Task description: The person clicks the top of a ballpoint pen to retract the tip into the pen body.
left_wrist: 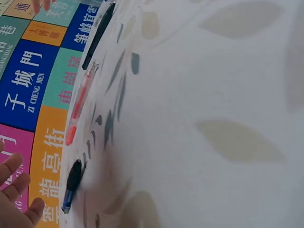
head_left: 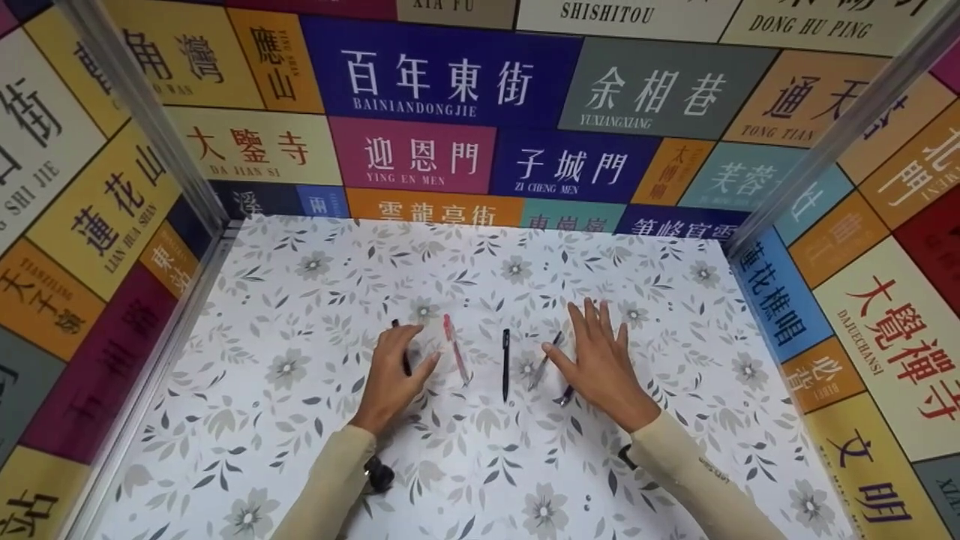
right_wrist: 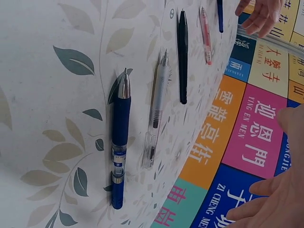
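Several pens lie spaced side by side on the flowered tablecloth. My left hand point(head_left: 391, 375) is over the leftmost one, a dark pen with a blue end point(left_wrist: 72, 183), and partly hides it in the head view. To its right lie a pink pen point(head_left: 455, 349) and a black pen point(head_left: 505, 364). My right hand point(head_left: 606, 367), fingers spread, is over a blue pen point(right_wrist: 120, 142) and mostly covers it in the head view. Near its thumb lies a clear pen point(right_wrist: 158, 104). Neither hand grips anything; both appear raised off the pens in the wrist views.
The white cloth point(head_left: 465, 472) with grey flowers and leaves covers the table. Colourful sign-printed panels point(head_left: 442, 75) stand at the back and both sides, with metal posts point(head_left: 832, 150) at the corners. A small black device point(head_left: 380, 476) sits at the left wrist.
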The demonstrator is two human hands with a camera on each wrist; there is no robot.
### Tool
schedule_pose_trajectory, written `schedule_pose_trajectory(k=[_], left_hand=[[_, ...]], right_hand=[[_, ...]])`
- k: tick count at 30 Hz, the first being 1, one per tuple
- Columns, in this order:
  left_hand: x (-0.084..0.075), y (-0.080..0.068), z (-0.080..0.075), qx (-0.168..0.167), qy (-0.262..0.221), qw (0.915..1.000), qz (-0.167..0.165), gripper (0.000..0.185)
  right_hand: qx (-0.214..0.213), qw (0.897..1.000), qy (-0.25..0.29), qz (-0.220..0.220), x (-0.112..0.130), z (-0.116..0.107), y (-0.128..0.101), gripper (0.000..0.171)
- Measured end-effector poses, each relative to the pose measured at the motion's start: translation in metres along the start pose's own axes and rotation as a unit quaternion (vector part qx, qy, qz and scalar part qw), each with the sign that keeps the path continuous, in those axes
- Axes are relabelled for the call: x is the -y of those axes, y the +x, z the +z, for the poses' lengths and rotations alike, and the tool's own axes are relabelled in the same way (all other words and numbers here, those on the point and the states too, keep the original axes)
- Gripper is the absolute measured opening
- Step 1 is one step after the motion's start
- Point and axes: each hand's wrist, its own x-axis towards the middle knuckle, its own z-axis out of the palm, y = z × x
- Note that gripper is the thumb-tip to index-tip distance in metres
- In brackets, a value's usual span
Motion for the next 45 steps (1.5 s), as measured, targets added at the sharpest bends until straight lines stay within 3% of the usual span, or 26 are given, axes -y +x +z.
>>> schedule_pose_trajectory(k=[6, 10, 15, 20, 26, 38, 45], left_hand=[[0.009, -0.008, 0.000, -0.008, -0.011, 0.9999, -0.006, 0.046], [0.014, -0.012, 0.000, -0.011, -0.031, 0.9992, -0.023, 0.045], [0.020, -0.014, 0.000, -0.018, -0.042, 0.9988, -0.020, 0.044], [0.024, -0.018, -0.001, -0.016, -0.039, 0.9987, -0.026, 0.045], [0.028, -0.022, -0.004, -0.005, 0.007, 0.9992, -0.040, 0.047], [0.034, -0.021, -0.006, 0.006, 0.057, 0.9980, -0.027, 0.047], [0.039, -0.023, -0.007, -0.007, 0.089, 0.9958, -0.022, 0.044]], right_hand=[[-0.014, 1.000, 0.017, -0.001, -0.002, 0.001, -0.002, 0.094], [-0.054, 0.997, 0.044, -0.021, -0.005, 0.003, -0.003, 0.084], [-0.116, 0.988, 0.085, -0.050, -0.008, 0.006, -0.002, 0.071], [-0.140, 0.983, 0.104, -0.060, -0.009, 0.009, -0.001, 0.066], [-0.147, 0.980, 0.111, -0.072, -0.012, 0.012, -0.002, 0.064], [-0.165, 0.977, 0.116, -0.075, -0.012, 0.014, -0.004, 0.059], [-0.165, 0.976, 0.121, -0.071, -0.011, 0.017, -0.006, 0.059]])
